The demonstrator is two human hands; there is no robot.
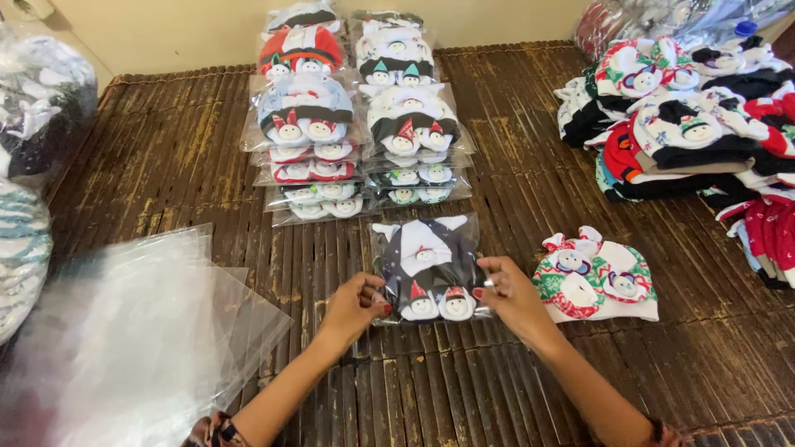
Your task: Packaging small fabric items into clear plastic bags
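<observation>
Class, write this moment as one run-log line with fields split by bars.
left hand: pinching bagged hat | right hand: pinching same bag | mat: bagged stacks behind | empty bags left | unbagged hat right

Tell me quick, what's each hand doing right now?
Left hand: pinching the bagged socks at their left edge.
Right hand: pinching the same bag's right edge.

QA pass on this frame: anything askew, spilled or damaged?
Nothing damaged or spilled. Both hands, left hand and right hand, hold a bagged dark set. Only looseness: the unbagged heap at right lies jumbled, unlike the two neat bagged stacks.
</observation>
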